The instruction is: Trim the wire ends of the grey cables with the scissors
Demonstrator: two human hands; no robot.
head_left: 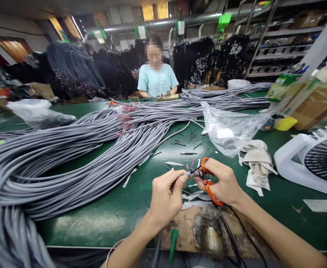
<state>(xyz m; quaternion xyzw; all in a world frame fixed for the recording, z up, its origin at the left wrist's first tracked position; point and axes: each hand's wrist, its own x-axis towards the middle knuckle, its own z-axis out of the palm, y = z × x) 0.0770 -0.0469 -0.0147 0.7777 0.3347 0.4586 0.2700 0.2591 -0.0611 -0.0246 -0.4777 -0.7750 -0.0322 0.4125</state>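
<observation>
Pinched between thumb and fingers of my left hand (167, 195) is the end of a grey cable (187, 174). Thin coloured wires (192, 163) stick out beyond the grip. My right hand (224, 182) is closed around orange-handled scissors (214, 196), whose blades meet the cable end just past my left fingertips. Exactly where the blades touch is too small to tell. Below both hands, a worn wooden board (184, 223) carries a metal block-like part (212, 236) and a green handle (173, 242). White scraps (196, 196) lie under the scissors.
Long grey cable bundles (68, 171) cover the green table's left side and back. A see-through plastic bag (230, 130), a crumpled cloth (259, 162) and a white fan (294, 160) stand to the right. Black offcuts lie mid-table. Across the table sits a person in a light-blue shirt (158, 82).
</observation>
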